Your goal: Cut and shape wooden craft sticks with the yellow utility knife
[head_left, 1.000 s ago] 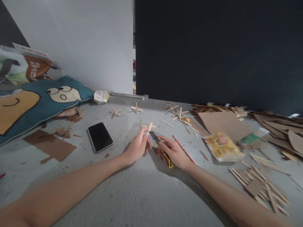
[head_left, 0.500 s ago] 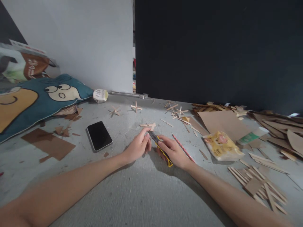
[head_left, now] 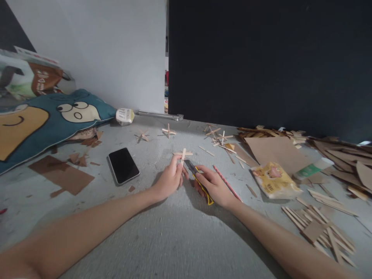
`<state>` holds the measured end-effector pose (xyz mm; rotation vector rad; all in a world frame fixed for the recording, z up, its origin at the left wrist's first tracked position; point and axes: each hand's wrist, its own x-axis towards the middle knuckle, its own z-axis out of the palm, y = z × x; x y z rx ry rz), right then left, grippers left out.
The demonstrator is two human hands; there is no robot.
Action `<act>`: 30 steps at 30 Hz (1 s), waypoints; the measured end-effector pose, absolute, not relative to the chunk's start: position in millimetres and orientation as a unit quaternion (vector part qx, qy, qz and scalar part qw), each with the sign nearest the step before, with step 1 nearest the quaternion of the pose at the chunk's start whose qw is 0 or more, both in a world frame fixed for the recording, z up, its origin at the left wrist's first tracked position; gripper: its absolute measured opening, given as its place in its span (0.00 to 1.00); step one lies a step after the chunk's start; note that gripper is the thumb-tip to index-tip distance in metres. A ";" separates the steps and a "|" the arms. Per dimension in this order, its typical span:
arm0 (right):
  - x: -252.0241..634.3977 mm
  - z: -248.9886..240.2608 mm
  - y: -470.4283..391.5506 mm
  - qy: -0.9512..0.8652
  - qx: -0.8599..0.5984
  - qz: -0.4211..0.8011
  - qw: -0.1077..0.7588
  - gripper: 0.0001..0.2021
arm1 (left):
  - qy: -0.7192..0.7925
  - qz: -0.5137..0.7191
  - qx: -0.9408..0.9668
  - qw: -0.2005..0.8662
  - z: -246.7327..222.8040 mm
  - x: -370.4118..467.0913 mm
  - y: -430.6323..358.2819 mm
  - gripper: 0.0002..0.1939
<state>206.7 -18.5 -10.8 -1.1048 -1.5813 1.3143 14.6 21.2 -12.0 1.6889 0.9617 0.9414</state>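
Note:
Between the thumb and fingers of my left hand [head_left: 171,178] a flat wooden craft stick [head_left: 183,155] is pinched, standing nearly upright. Another wooden stick [head_left: 189,153] lies on the grey tabletop just beyond the fingertips. My right hand [head_left: 214,185] is wrapped round a yellow and black utility knife [head_left: 205,188]. Its front end points up and left towards my left hand, a small gap from the stick. Right of that hand lies a thin red patterned pencil-like rod [head_left: 226,182].
A phone [head_left: 123,166] and cut cardboard [head_left: 62,174] lie left, beside a blue pillow [head_left: 72,110]. Crossed stick pieces [head_left: 168,131] stand farther back. On the right are a yellow packet [head_left: 274,180], a white-green tube [head_left: 314,168], loose sticks [head_left: 319,228] and cardboard scraps [head_left: 273,149].
The stick in my left hand has turned from slanting to nearly upright. The knife's front end has moved slightly away from my left fingers. The view has shifted a little.

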 end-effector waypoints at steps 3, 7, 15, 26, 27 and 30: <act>207.1 -10.7 -18.5 -0.624 -0.437 0.517 0.390 0.20 | 0.389 0.383 0.695 0.468 -11.6 15.1 20.5 0.15; 207.8 -11.0 -18.0 -0.624 -0.441 0.516 0.386 0.21 | 0.393 0.383 0.695 0.464 -12.1 15.0 21.2 0.16; 207.2 -11.9 -17.6 -0.627 -0.447 0.510 0.382 0.21 | 0.409 0.382 0.681 0.471 -9.2 14.8 20.6 0.19; 207.5 -13.9 -16.6 -0.628 -0.447 0.513 0.378 0.22 | 0.409 0.392 0.676 0.470 -9.5 13.7 21.2 0.27; 207.4 -13.9 -16.5 -0.628 -0.447 0.513 0.378 0.22 | 0.412 0.392 0.678 0.467 -9.6 13.6 21.2 0.27; 207.4 -13.8 -16.3 -0.631 -0.448 0.509 0.377 0.21 | 0.412 0.390 0.680 0.465 -9.5 13.2 21.2 0.30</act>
